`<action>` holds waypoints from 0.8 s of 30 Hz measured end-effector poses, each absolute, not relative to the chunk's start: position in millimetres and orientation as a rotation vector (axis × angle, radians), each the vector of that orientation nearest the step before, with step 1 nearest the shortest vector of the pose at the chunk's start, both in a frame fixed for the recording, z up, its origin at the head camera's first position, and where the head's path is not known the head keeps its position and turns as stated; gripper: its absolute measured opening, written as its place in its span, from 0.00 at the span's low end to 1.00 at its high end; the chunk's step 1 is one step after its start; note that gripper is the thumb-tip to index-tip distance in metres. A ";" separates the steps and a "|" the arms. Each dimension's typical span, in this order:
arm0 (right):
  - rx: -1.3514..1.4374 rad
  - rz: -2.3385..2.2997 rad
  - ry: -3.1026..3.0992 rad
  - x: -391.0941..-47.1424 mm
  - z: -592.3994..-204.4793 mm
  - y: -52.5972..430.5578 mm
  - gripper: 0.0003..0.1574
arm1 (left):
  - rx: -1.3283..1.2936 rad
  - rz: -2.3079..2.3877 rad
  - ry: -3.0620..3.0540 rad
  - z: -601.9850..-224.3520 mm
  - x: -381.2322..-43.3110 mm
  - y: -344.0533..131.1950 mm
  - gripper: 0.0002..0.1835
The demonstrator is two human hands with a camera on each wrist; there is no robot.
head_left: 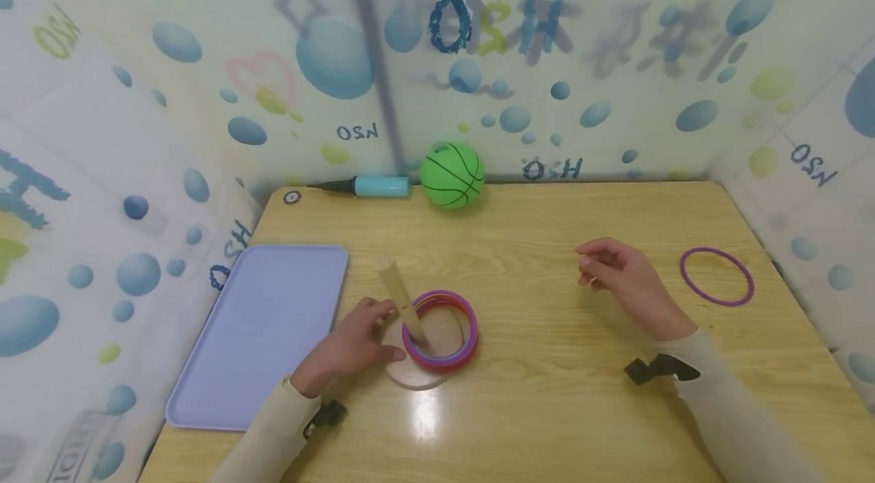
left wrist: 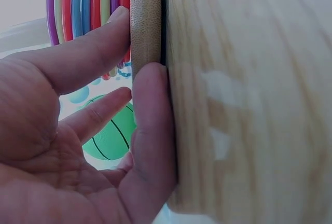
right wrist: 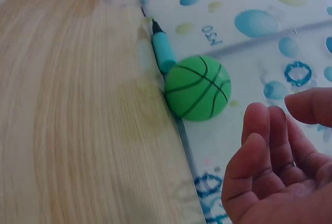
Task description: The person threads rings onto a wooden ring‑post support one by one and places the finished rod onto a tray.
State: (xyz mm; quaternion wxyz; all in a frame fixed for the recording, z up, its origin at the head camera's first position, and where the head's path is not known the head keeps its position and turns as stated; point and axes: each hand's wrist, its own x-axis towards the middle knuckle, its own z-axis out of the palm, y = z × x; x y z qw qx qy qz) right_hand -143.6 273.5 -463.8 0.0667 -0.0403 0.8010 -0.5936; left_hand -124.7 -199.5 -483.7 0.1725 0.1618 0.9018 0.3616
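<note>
At the left edge of a round wooden base (head_left: 412, 383), my left hand (head_left: 352, 342) holds the rim with thumb and fingers. An upright wooden post (head_left: 399, 297) stands on this base. A stack of coloured rings (head_left: 472, 350), purple on top, lies around the post; red, blue and green rings (left wrist: 87, 3) show in the left wrist view. My right hand (head_left: 625, 285) hovers over the right of the table, fingers loosely bent and holding nothing. To its right, a single purple ring (head_left: 724, 304) lies flat on the wood.
A pale lilac tray (head_left: 273, 339) lies left of my left hand. Along the table's back edge are a green ball (head_left: 453, 175), a light-blue pump (head_left: 383, 187) with a dark nozzle, and a small round disc (head_left: 292, 197). Patterned curtains (head_left: 465, 111) enclose the wooden table (head_left: 547, 407).
</note>
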 end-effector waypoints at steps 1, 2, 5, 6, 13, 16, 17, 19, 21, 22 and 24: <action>-0.117 -1.778 2.438 -142.9 -463.0 278.4 0.20 | 0.455 1.024 2.558 -483.8 -125.0 -199.6 0.45; -0.113 -1.771 2.458 -142.1 -462.3 283.3 0.18 | 0.456 1.022 2.557 -483.6 -125.1 -199.6 0.45; -0.109 -1.791 2.480 -139.6 -461.4 298.6 0.17 | 0.457 1.017 2.553 -484.8 -126.1 -199.7 0.45; -0.108 -1.795 2.491 -138.8 -461.6 303.9 0.16 | 0.459 1.017 2.552 -485.0 -126.2 -199.7 0.45; -0.052 -1.697 2.614 -137.9 -462.2 346.7 0.19 | 0.450 1.022 2.549 -486.8 -127.4 -199.6 0.44; -0.013 -1.653 2.664 -138.1 -462.3 368.3 0.20 | 0.437 1.024 2.545 -486.3 -127.4 -199.8 0.44; 0.000 -1.661 2.667 -138.0 -462.6 375.5 0.20 | 0.434 1.025 2.544 -486.1 -127.3 -199.9 0.44; 0.039 -1.695 2.677 -138.3 -464.3 388.8 0.19 | 0.431 1.028 2.539 -486.1 -127.1 -200.0 0.44; 0.068 -1.762 2.666 -139.1 -467.8 401.9 0.17 | 0.431 1.028 2.538 -485.9 -126.9 -200.1 0.44; 0.084 -1.792 2.663 -139.5 -469.9 407.8 0.16 | 0.434 1.028 2.540 -485.8 -126.8 -200.2 0.43; 0.083 -1.837 2.654 -139.9 -474.3 420.3 0.15 | 0.429 1.031 2.540 -485.7 -126.6 -200.2 0.43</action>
